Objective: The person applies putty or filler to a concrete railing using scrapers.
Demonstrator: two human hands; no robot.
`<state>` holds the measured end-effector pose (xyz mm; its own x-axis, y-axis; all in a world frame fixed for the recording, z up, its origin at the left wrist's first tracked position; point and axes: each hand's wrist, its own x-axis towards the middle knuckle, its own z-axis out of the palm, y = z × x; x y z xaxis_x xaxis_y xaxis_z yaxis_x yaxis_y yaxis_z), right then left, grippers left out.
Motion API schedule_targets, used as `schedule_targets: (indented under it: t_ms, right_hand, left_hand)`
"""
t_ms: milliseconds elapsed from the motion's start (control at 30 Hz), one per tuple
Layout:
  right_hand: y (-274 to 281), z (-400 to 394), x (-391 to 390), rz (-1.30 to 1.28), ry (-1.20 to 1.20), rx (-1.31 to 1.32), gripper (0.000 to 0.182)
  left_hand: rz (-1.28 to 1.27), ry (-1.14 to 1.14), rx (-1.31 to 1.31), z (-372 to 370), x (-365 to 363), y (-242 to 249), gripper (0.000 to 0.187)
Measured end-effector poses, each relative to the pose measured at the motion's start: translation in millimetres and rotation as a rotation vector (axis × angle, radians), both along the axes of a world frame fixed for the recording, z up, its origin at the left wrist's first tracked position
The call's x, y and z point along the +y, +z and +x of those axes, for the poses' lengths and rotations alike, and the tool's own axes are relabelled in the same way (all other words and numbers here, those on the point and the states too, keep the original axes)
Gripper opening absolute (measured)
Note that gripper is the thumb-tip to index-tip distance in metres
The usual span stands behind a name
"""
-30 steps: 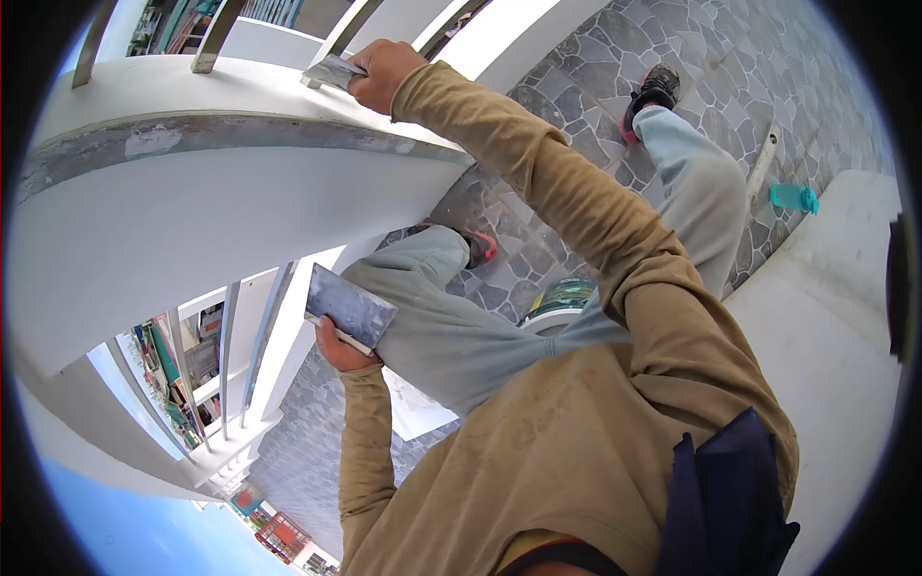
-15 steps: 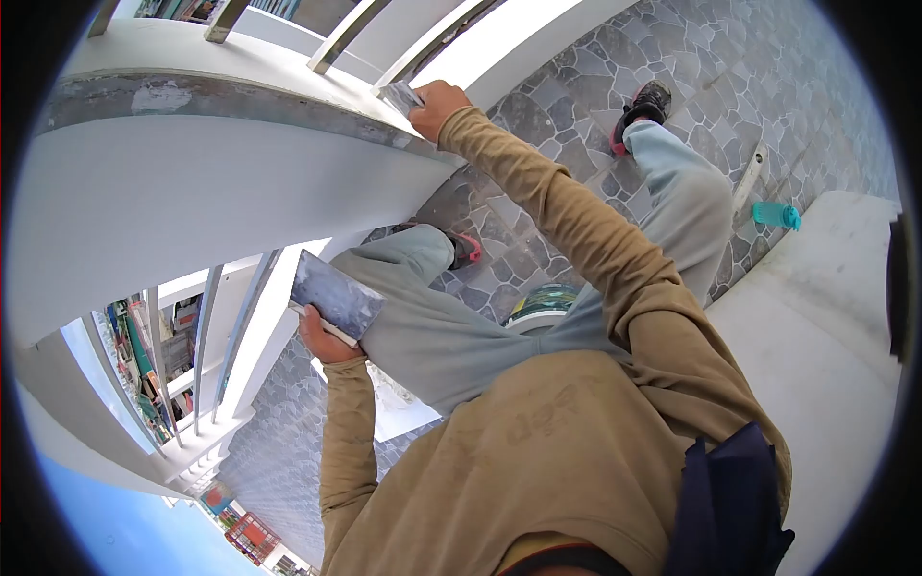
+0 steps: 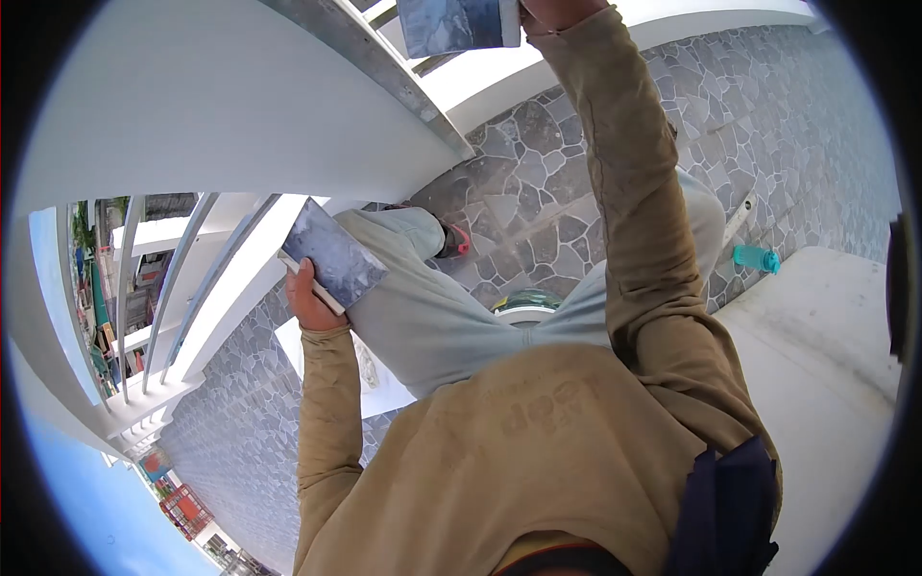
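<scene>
My left hand (image 3: 309, 300) is wrapped round the pale back edge of a wide putty knife (image 3: 336, 254). Its flat grey blade is smeared with whitish paste and overlaps my left thigh. At the top edge of the view, my right hand (image 3: 567, 10) grips a second wide putty knife (image 3: 456, 27), whose blue-grey blade faces me. Part of that hand and blade is cut off by the frame. Behind the blade run the white ledge and the metal railing bars (image 3: 379, 14). A smooth white curved wall (image 3: 240, 106) lies left of the right-hand knife, bordered by a grey, stained strip (image 3: 384, 72).
A tub (image 3: 528, 303) stands between my legs on the stone-patterned floor (image 3: 538, 163). On the right are a teal bottle (image 3: 755, 257), a long pale bar (image 3: 740, 219) and a white curved surface (image 3: 816, 317). A white sheet (image 3: 384, 389) lies beside my left thigh; more railing bars (image 3: 178, 278) rise leftward.
My right hand has lifted its putty knife off the grey-edged ledge and moved up and right, turning the blade's face toward me. My left hand keeps its hold, slightly shifted.
</scene>
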<state>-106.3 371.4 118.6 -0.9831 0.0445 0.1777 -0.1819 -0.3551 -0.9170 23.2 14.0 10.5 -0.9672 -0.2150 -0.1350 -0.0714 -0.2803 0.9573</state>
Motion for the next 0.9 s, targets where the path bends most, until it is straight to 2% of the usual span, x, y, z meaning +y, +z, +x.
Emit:
schedule_targets:
  t_ms: [33,67,100,133,167,200,267,300,367,400,467,533,567,600,633,667,733,767,800,833,867,900]
  right_hand:
    - [13,31,-6,-0.221,0.004,-0.069,0.015]
    - [-31,28,6,-0.134,0.157,0.162,0.021]
    - [-34,43,-19,0.09,0.103,0.172,0.026]
    - [-32,74,-43,0.312,0.04,0.194,0.032]
    - [-30,97,-70,0.464,0.068,0.308,0.035]
    - [-26,114,-100,0.61,0.094,0.439,0.039]
    - [-20,137,-146,0.824,0.293,0.692,0.047]
    - [-22,142,-159,0.844,0.36,0.719,0.047]
    - [-28,144,-183,1.113,0.449,0.906,0.053]
    - [-27,138,-189,1.105,0.515,0.955,0.053]
    - [-22,118,-193,1.304,0.569,1.01,0.052]
    - [-20,100,-206,1.309,0.582,0.993,0.048]
    - [-15,97,-215,1.167,0.548,0.929,0.041]
    - [0,101,-230,0.952,0.565,0.655,0.03]
    - [-6,91,-234,0.701,0.636,0.48,0.029]
    - [-12,77,-243,0.447,0.696,0.304,0.028]
    - [-6,77,-278,-0.243,0.921,-0.223,0.034]
    - [-36,50,-287,-0.382,1.171,-0.263,0.037]
    - [-32,54,-308,-0.381,1.211,-0.261,0.037]
    - [-34,64,-332,-0.301,1.122,-0.289,0.036]
    - [-36,77,-356,-0.215,1.038,-0.33,0.035]
    - [-33,89,-379,-0.105,1.105,-0.355,0.035]
  left_hand:
    - [0.109,0.006,-0.002,4,5,7,0.03]
    - [0.226,0.02,0.0,12,8,11,0.029]
    - [0.274,0.094,0.014,20,11,12,0.029]
    - [0.419,0.043,-0.086,29,12,14,0.027]
    - [0.572,-0.025,-0.173,37,13,10,0.026]
    - [0.629,0.021,-0.144,43,11,3,0.026]
    - [0.982,-0.379,-0.078,53,1,-6,0.024]
    - [1.02,-0.33,-0.035,61,-1,-3,0.024]
    - [0.389,-0.077,0.052,76,-11,17,0.029]
    - [0.408,-0.006,0.076,87,-24,22,0.029]
    - [0.938,0.141,0.058,114,-50,32,0.028]
    - [0.902,0.355,0.219,142,-84,43,0.025]
    - [0.863,0.462,0.299,160,-103,47,0.025]
    - [0.793,0.739,0.24,174,-114,61,0.022]
    - [0.784,0.824,0.283,196,-130,59,0.021]
    - [0.717,0.812,0.371,221,-146,45,0.021]
    - [0.677,0.877,0.46,266,-156,34,0.022]
    - [0.628,0.875,0.483,286,-158,24,0.021]
    - [0.578,0.88,0.502,298,-156,28,0.021]
    - [0.643,1.061,0.447,306,-150,29,0.02]
    - [0.632,1.119,0.446,315,-148,23,0.02]
    - [0.666,1.203,0.44,325,-148,9,0.018]
